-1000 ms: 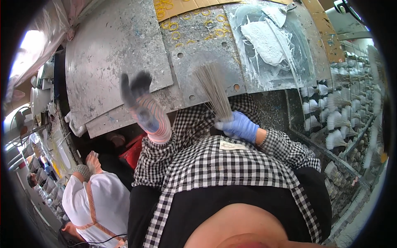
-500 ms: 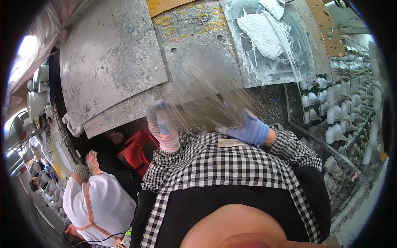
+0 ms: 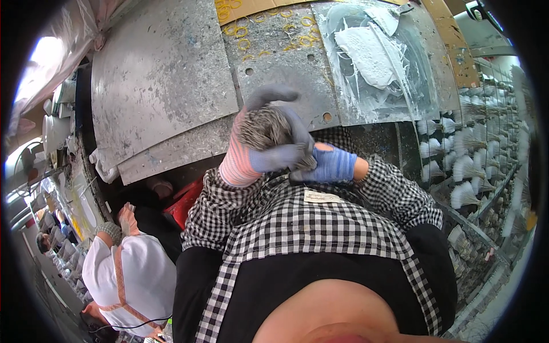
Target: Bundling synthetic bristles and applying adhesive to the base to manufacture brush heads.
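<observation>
A bundle of grey and dark bristles [image 3: 260, 128] is held in front of my apron, just off the near edge of the table. My left hand [image 3: 250, 159], in a grey-coated glove with pink stripes, curls round the bristle bundle, its fingers partly smeared by motion. In a blue glove, my right hand [image 3: 337, 164] is closed at the bundle's right end beside the left fingertips. The part inside the right hand is hidden.
Grey metal sheets [image 3: 166, 68] cover the table's left, with yellow rings [image 3: 243, 43] farther back. White paste [image 3: 369, 54] lies on a smeared board at the right. White-tipped brushes [image 3: 466, 166] fill a rack at far right. Another person [image 3: 131, 280] is at lower left.
The long, motion-blurred bristles stretching over the table edge now show as a compact bundle between my hands. My left hand has moved up and right, round it; the right hand stays near its place.
</observation>
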Demonstrator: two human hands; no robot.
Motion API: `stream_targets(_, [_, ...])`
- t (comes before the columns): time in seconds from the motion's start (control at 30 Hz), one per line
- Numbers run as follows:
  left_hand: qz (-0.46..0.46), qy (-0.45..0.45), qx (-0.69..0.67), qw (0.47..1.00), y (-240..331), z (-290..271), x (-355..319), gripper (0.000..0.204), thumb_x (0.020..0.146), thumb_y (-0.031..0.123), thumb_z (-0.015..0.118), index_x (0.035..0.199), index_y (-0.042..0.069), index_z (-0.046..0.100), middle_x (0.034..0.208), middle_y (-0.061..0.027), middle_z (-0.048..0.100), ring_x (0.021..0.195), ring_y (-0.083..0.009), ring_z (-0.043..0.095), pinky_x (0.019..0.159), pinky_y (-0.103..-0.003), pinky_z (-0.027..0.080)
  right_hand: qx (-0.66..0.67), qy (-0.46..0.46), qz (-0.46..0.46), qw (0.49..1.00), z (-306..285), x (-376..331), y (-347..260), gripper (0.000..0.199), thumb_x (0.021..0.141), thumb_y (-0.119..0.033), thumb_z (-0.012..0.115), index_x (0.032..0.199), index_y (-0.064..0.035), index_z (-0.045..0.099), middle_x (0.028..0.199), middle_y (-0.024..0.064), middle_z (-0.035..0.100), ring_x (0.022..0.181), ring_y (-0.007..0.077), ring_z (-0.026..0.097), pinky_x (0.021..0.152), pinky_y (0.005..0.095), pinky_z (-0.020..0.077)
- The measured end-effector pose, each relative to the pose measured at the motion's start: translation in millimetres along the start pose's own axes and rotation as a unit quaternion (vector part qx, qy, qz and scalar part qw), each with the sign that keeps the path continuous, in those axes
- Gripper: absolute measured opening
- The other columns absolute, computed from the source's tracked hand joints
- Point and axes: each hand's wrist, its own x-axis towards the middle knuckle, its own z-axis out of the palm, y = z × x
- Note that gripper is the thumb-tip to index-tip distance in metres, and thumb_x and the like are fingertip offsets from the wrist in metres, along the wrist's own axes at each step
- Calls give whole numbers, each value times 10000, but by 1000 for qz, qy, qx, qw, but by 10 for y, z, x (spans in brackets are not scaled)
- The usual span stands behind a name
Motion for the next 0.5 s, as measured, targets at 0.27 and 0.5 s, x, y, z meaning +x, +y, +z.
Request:
stream_targets(0.27, [166,-214,156,950,345,571,473,509,635,145,945,1040,67,647,1015,-54,672,960,-157,648,846,-312,523,14,239,-195,951,-70,132,-643,528,862,-281,782,1311,-94,578,1294,129,629,1230,219,579,1085,387,444])
stream_targets(0.5, [131,-108,254,952,518,669,368,330,726,26,852,947,65,610,866,-18,667,804,-90,646,734,-245,538,-61,97,-143,983,-662,83,-423,920,689,-287,894,1458,-100,425,1333,110,556,1179,236,576,1023,377,484])
